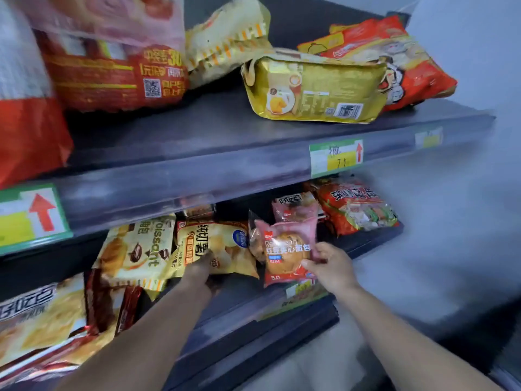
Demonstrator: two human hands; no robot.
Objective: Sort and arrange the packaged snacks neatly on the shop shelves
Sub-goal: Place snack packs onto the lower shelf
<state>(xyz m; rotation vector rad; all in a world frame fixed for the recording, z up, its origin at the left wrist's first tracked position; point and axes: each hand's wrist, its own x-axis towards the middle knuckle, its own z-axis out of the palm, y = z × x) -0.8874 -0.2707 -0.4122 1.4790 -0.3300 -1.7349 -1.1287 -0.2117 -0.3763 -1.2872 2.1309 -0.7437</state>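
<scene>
Two forearms [135, 345] reached to the lower shelf [239, 309]. The right hand [332, 266] pinched a pink bread packet [284, 249] by its lower corner, upright at the shelf's front. The left hand [198, 270] lay against a yellow crisp bag [217, 249] just beside it; its grip could not be told. A croissant bag [138, 249] crowded the left, and another pink packet [294, 206] and a red-and-green packet [358, 207] sat behind.

Toward 8 o'clock, on the cream packet [135, 249]: "roissant", first letter hidden. Near 6 o'clock, on the yellow crisp bag [222, 244]: "纯切薯". Toward 5 o'clock, on the pink bun packet [284, 246]: "红豆夹心面包", with "8.0" low down. At 10 o'clock, on the red bag [112, 77]: large "30" and a QR code. At 3 o'clock, on the price tag [335, 158]: red up-arrow, handwritten figures not legible.
</scene>
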